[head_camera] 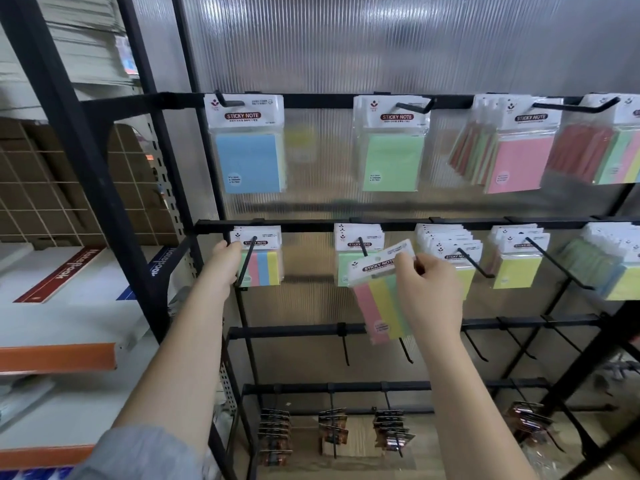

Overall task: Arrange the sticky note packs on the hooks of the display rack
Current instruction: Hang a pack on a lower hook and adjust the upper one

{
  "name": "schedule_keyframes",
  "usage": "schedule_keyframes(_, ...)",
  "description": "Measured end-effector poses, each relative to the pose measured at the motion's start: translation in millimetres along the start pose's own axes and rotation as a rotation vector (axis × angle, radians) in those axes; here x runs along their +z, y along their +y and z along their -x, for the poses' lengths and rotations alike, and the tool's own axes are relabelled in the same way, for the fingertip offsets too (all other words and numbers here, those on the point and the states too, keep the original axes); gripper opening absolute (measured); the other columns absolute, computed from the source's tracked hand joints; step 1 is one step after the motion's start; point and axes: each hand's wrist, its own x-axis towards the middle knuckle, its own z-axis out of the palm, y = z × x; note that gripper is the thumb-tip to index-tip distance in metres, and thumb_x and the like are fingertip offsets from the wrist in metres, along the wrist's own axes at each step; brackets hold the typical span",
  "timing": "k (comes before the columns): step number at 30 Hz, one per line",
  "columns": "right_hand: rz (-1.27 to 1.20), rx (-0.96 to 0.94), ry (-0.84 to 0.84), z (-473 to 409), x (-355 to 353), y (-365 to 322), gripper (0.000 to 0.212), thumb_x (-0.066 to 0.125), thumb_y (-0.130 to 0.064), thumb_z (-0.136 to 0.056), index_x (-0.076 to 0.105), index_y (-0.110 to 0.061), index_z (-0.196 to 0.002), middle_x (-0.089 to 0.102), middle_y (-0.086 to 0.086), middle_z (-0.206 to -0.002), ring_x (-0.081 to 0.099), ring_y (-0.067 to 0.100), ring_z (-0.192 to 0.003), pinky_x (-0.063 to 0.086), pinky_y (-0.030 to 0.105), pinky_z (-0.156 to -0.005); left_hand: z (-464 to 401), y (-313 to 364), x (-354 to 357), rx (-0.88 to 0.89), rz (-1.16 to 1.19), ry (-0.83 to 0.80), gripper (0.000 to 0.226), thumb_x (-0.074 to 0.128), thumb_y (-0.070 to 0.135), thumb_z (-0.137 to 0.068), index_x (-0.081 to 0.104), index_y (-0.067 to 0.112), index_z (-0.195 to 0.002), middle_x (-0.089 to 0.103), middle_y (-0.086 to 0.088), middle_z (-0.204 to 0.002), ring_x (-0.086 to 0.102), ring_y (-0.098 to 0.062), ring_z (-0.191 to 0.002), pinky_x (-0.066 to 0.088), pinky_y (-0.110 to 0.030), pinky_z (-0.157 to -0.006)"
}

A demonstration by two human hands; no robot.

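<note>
Right hand: the right hand [427, 289], in the middle of the frame, pinched the white header card of a striped pack [381, 292] of pink, yellow and green notes, fingers curled round its top edge. The pack hung tilted, header up and to the right, probably so its hanging hole could be lined up with a hook.

Left hand: the left hand [227, 259], left of centre, was curled at the left edge of the hung striped packs [261, 263] on the leftmost hook [246, 261] of the second bar. It seemed to be holding them steady or pressing them back to leave room on the hook.

Task's thing: the loose pack was in front of the second hook [363, 247] of that bar, just below it and not yet threaded on.

Rack: the display rack [311, 225] carried four black bars. The top bar held blue, green and pink packs, the second bar more stacks toward the right edge, and the third bar's hooks looked bare.

Likely next: since the loose pack's stripes matched the left stack, it may belong there; this is a guess.
</note>
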Motion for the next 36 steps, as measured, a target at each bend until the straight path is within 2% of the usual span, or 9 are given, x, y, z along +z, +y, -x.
schedule_keyframes(5, -0.074, -0.017, 0.028, -1.3, 0.7, -1.4, 0.038, 0.047, -0.016, -0.087, 0.022, -0.017, -0.058, 0.02, -0.001, -0.055, 0.019, 0.017, -0.058, 0.014, 0.03, -0.055, -10.1, -9.4, 1.5, -0.053, 0.087, -0.011, 0.024, 0.036, 0.023, -0.1, 0.051, 0.018, -0.081, 0.057, -0.007, -0.084, 0.053, -0.016, -0.069, 0.042, -0.026, -0.061)
schedule_keyframes(13, -0.088, -0.044, 0.031, 0.4, 7.4, 0.3, 0.035, 0.046, -0.015, -0.087, 0.027, -0.014, -0.058, 0.026, 0.004, -0.057, 0.023, 0.018, -0.058, 0.018, 0.03, -0.055, -15.7, -20.7, 8.4, -0.017, 0.135, 0.02, 0.033, 0.037, 0.01, -0.097, 0.045, 0.017, -0.066, 0.046, 0.0, -0.065, 0.044, -0.011, -0.058, 0.033, -0.02, -0.054)
schedule_keyframes(16, -0.073, -0.04, 0.026, 2.9, 8.6, -0.5, 0.037, 0.047, -0.015, -0.087, 0.025, -0.015, -0.057, 0.023, 0.0, -0.054, 0.021, 0.017, -0.057, 0.017, 0.03, -0.054, -19.8, -24.3, 7.1, -0.026, 0.14, 0.033, 0.035, 0.04, 0.009, -0.095, 0.042, 0.015, -0.061, 0.045, -0.001, -0.06, 0.041, -0.012, -0.051, 0.032, -0.017, -0.044)
schedule_keyframes(18, -0.072, -0.032, 0.022, 4.7, 9.3, -1.1, 0.038, 0.047, -0.015, -0.087, 0.024, -0.016, -0.057, 0.022, -0.002, -0.054, 0.02, 0.016, -0.057, 0.016, 0.03, -0.053, -23.4, -28.4, 5.2, -0.028, 0.15, 0.02, 0.031, 0.044, 0.01, -0.094, 0.046, 0.013, -0.064, 0.048, -0.002, -0.062, 0.044, -0.012, -0.052, 0.033, -0.016, -0.041)
schedule_keyframes(20, -0.07, -0.026, 0.022, 5.8, 9.6, -1.5, 0.039, 0.047, -0.014, -0.088, 0.023, -0.016, -0.057, 0.021, -0.003, -0.053, 0.019, 0.015, -0.056, 0.015, 0.03, -0.053, -24.9, -32.6, 4.9, -0.029, 0.177, -0.004, 0.017, 0.049, 0.016, -0.094, 0.054, 0.01, -0.079, 0.055, -0.004, -0.072, 0.049, -0.011, -0.058, 0.037, -0.019, -0.05)
schedule_keyframes(22, -0.071, -0.027, 0.023, 6.2, 9.3, -1.7, 0.04, 0.047, -0.013, -0.087, 0.023, -0.016, -0.057, 0.02, -0.004, -0.053, 0.018, 0.014, -0.055, 0.015, 0.029, -0.053, -25.6, -37.4, 6.7, -0.03, 0.203, -0.014, 0.014, 0.053, 0.022, -0.094, 0.055, 0.008, -0.092, 0.058, -0.004, -0.078, 0.052, -0.01, -0.064, 0.041, -0.022, -0.059)
schedule_keyframes(26, -0.101, -0.005, 0.012, 8.2, 7.2, 0.0, 0.038, 0.046, -0.014, -0.088, 0.023, -0.017, -0.057, 0.021, -0.004, -0.054, 0.019, 0.015, -0.056, 0.016, 0.029, -0.054, -23.2, -42.8, 11.7, -0.015, 0.239, -0.005, 0.022, 0.049, 0.026, -0.097, 0.047, 0.015, -0.078, 0.056, -0.002, -0.077, 0.054, -0.009, -0.068, 0.042, -0.022, -0.062)
schedule_keyframes(33, -0.122, 0.013, 0.006, 14.7, 0.7, 1.6, 0.04, 0.046, -0.014, -0.088, 0.023, -0.017, -0.055, 0.02, -0.007, -0.046, 0.018, 0.011, -0.051, 0.016, 0.028, -0.051, -16.8, -44.1, 18.5, 0.032, 0.267, -0.047, 0.019, 0.043, 0.034, -0.1, 0.05, 0.017, -0.101, 0.062, -0.001, -0.085, 0.059, -0.011, -0.076, 0.045, -0.027, -0.065)
schedule_keyframes(36, -0.138, 0.024, 0.014, 16.5, -1.7, 2.1, 0.04, 0.046, -0.014, -0.087, 0.023, -0.017, -0.055, 0.02, -0.008, -0.047, 0.017, 0.011, -0.052, 0.015, 0.029, -0.052, -11.4, -43.1, 18.5, 0.005, 0.339, -0.05, 0.022, 0.043, 0.032, -0.1, 0.055, 0.02, -0.085, 0.063, 0.001, -0.078, 0.06, -0.012, -0.072, 0.045, -0.026, -0.065)
